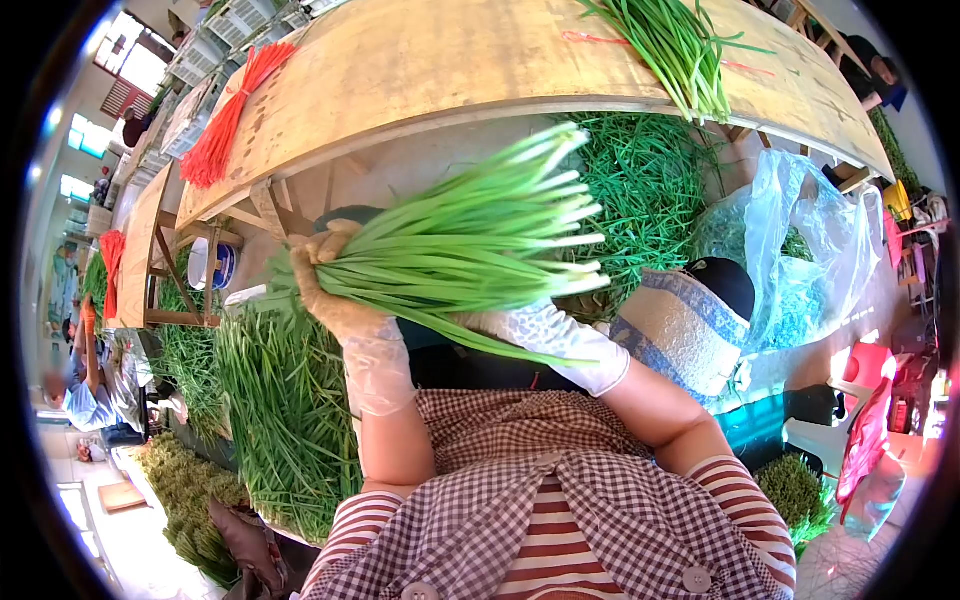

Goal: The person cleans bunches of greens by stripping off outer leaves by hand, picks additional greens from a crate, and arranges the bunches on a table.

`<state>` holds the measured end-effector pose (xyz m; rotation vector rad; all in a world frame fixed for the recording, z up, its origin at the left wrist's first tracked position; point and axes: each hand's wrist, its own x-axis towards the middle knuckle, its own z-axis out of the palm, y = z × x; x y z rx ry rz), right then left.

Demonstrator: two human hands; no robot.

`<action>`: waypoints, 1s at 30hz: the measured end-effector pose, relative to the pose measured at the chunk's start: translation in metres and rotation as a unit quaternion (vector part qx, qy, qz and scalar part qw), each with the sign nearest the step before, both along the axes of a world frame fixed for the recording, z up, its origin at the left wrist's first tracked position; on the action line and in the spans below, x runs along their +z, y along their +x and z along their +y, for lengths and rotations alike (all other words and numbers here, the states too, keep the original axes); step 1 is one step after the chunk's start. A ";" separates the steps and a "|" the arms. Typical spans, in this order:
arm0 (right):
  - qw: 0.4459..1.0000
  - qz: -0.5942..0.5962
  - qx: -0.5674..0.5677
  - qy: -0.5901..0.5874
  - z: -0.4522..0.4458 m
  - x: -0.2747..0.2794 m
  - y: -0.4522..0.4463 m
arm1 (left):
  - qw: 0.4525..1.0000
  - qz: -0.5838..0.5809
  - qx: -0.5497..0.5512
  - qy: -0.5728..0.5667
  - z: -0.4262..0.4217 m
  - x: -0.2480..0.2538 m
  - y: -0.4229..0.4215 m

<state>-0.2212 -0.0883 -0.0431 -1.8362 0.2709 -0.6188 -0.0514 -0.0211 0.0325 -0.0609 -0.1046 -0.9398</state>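
To R of your L hand (322,282), clenched round its leafy end, the green bunch (450,240) runs lengthwise, R hand (545,332) underneath, grip unclear.

I could pass over the desk (450,55) between the red ties (236,115) and the far bunch (672,55). My held bunch (460,235) fans before its near edge; piled greens (290,410) crowd my left, the bag (800,240) my right.
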 end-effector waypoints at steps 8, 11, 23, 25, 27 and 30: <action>0.987 0.074 -0.008 0.142 -0.022 -0.007 -0.026 | 0.992 -0.004 -0.057 -0.112 -0.002 0.017 -0.006; 0.931 0.060 -0.190 0.306 -0.077 -0.029 -0.046 | 0.982 -0.049 -0.038 -0.177 0.013 0.033 0.013; 0.945 0.018 -0.206 0.254 -0.053 0.092 -0.109 | 0.962 -0.171 -0.001 -0.214 0.029 0.057 0.015; 0.933 0.011 -0.213 0.289 -0.025 0.091 -0.089 | 0.964 -0.176 -0.005 -0.201 0.027 0.055 0.012; 0.942 0.003 -0.209 0.262 -0.018 0.088 -0.075 | 0.963 -0.198 0.006 -0.183 0.028 0.052 0.013; 0.967 0.017 -0.234 0.101 -0.016 0.075 -0.071 | 0.961 -0.209 0.017 -0.179 0.031 0.051 0.010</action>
